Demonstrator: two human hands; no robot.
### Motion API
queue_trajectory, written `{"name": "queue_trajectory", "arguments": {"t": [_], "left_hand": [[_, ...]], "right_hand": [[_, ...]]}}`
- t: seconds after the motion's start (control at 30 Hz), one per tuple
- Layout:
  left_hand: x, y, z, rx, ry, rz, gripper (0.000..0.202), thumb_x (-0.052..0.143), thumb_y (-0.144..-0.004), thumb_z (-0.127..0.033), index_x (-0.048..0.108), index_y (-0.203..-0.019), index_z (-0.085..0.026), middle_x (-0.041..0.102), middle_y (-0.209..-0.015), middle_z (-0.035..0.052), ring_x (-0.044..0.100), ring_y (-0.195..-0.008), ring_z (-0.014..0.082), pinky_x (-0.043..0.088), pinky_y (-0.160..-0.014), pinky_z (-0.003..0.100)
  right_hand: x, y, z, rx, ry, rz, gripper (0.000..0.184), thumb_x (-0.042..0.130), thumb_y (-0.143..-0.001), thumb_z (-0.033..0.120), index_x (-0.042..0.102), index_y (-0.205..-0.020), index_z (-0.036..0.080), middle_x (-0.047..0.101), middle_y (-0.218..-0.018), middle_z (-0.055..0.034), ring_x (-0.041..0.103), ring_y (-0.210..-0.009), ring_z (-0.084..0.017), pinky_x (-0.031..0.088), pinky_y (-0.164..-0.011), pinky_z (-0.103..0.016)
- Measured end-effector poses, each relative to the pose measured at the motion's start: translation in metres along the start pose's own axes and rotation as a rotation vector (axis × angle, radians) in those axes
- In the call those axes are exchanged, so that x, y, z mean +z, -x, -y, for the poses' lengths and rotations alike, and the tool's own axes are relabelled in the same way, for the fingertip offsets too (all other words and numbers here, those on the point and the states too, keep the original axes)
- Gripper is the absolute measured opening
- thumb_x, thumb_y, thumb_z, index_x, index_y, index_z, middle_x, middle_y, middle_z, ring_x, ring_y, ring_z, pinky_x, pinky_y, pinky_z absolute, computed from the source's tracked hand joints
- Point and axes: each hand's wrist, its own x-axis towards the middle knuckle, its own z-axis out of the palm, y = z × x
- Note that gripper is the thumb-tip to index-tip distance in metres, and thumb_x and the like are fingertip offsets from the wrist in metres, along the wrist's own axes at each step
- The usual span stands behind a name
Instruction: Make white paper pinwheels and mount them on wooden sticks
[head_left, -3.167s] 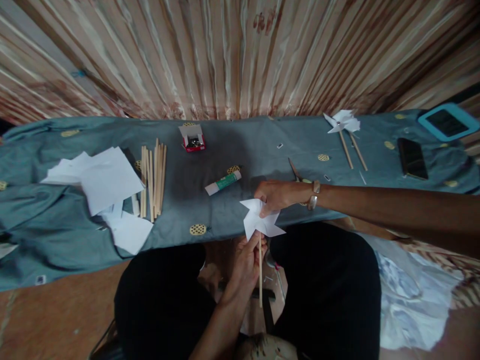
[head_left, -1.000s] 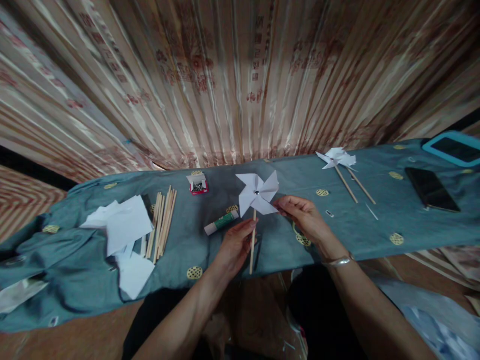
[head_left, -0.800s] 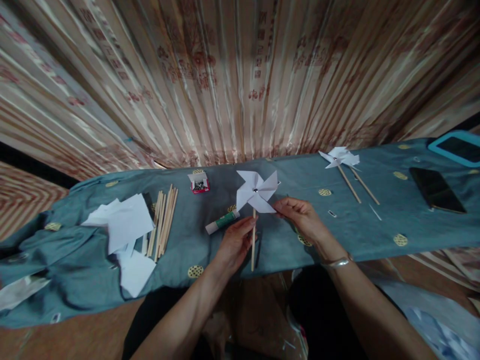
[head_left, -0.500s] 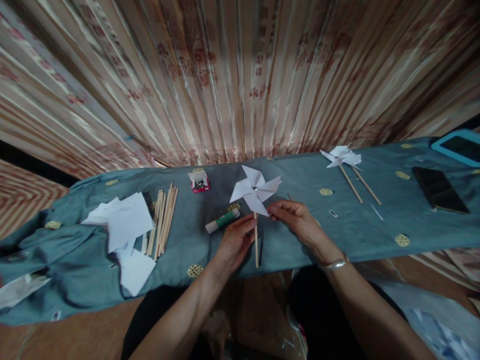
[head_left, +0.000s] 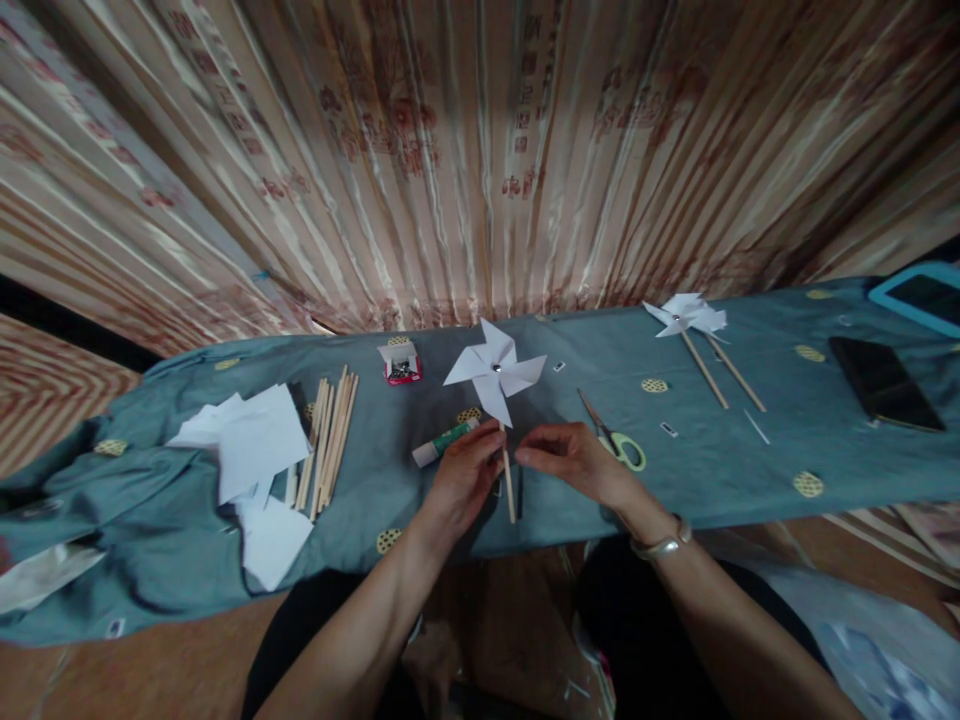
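A white paper pinwheel (head_left: 497, 368) on a thin wooden stick (head_left: 509, 490) stands tilted a little to the left above the cloth. My left hand (head_left: 466, 475) is closed round the stick just below the blades. A shiny pin head marks the blades' centre. My right hand (head_left: 570, 460) is just right of the stick and apart from it, thumb and forefinger parted, nothing seen between them. A glue stick (head_left: 444, 443) lies beside my left hand. Scissors with light green handles (head_left: 619, 442) lie behind my right hand, partly hidden by it.
Loose white paper sheets (head_left: 259, 450) and several wooden sticks (head_left: 330, 435) lie to the left. A small red box of pins (head_left: 402, 365) sits at the back. Two pinwheels (head_left: 694, 318), a black phone (head_left: 885, 382) and a blue-framed device (head_left: 919, 300) rest on the right.
My right hand has let go of a blade and come down left towards the stick. The pinwheel has shifted slightly left and tilted. The scissors now show more.
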Motion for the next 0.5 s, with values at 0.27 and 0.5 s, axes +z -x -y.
{"name": "queue_trajectory", "arguments": {"t": [0.27, 0.5], "left_hand": [[-0.001, -0.001, -0.001, 0.029, -0.015, 0.019, 0.019, 0.082, -0.057, -0.014, 0.073, -0.074, -0.017, 0.065, -0.069, -0.0015, 0.056, -0.061, 0.0088, 0.043, -0.059, 0.019], [-0.001, 0.003, 0.009, 0.034, -0.096, -0.022, 0.034, 0.09, -0.048, -0.024, 0.078, -0.078, -0.012, 0.072, -0.071, 0.0039, 0.061, -0.065, 0.011, 0.046, -0.065, 0.021]], "right_hand": [[0.019, 0.005, -0.002, 0.061, 0.132, 0.13, 0.025, 0.07, -0.076, 0.039, 0.068, -0.066, 0.017, 0.059, -0.058, 0.0029, 0.049, -0.056, -0.011, 0.034, -0.054, -0.024], [0.016, 0.005, 0.002, 0.033, 0.13, 0.093, 0.028, 0.066, -0.078, 0.04, 0.066, -0.063, 0.017, 0.051, -0.056, 0.0045, 0.043, -0.055, -0.01, 0.031, -0.054, -0.024]]}}
